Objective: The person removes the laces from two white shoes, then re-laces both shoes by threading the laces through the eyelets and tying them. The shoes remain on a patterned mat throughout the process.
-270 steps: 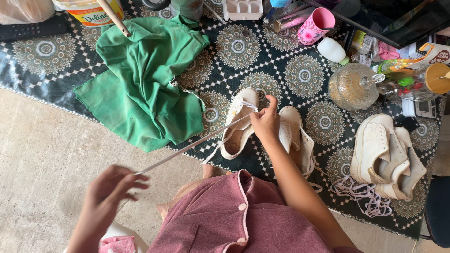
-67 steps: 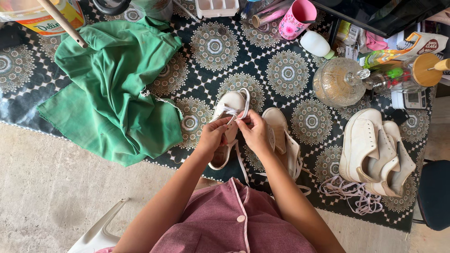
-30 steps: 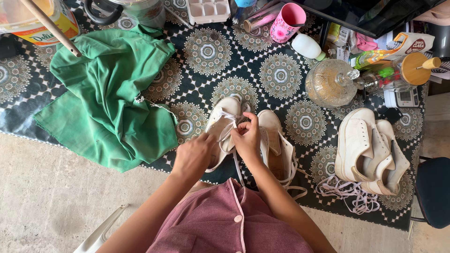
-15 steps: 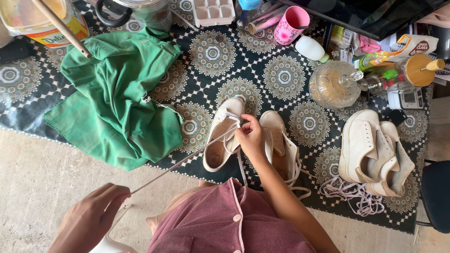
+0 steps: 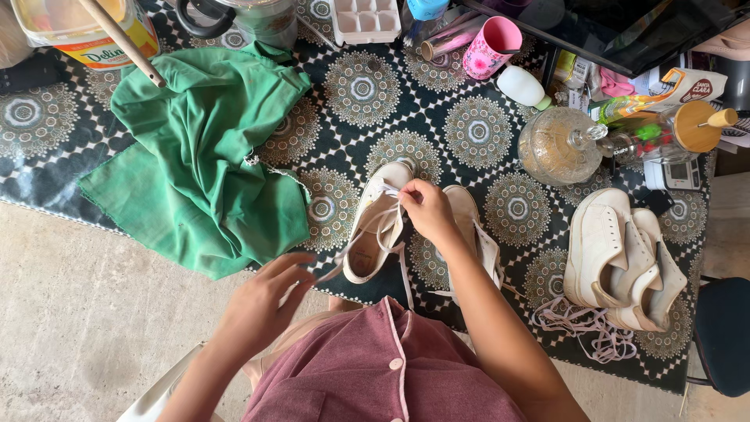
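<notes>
Lying on the dark patterned tablecloth (image 5: 476, 125), the white sneaker (image 5: 375, 230) has its long axis running from the near table edge away from you, a little tilted to the right; its toe points away from you, and its heel opening faces your body. Your right hand (image 5: 426, 207) rests at the upper part of this shoe, with the fingers closed in a pinch on the white lace (image 5: 375, 234) near the front eyelets. Your left hand (image 5: 262, 305) is lower, off the table edge and above the floor, with its fingers closed on the free end of the same lace, which goes from the shoe down and to the left. Just beside the shoe, on its right, the second white sneaker (image 5: 473, 234) lies almost parallel, partly hidden by your right forearm. A crumpled green cloth (image 5: 203, 156) lies to the left, near the shoe but not touching it. Another pair of white sneakers (image 5: 625, 258) is well apart on the right, with loose laces (image 5: 586, 328) in a heap in front of it.
</notes>
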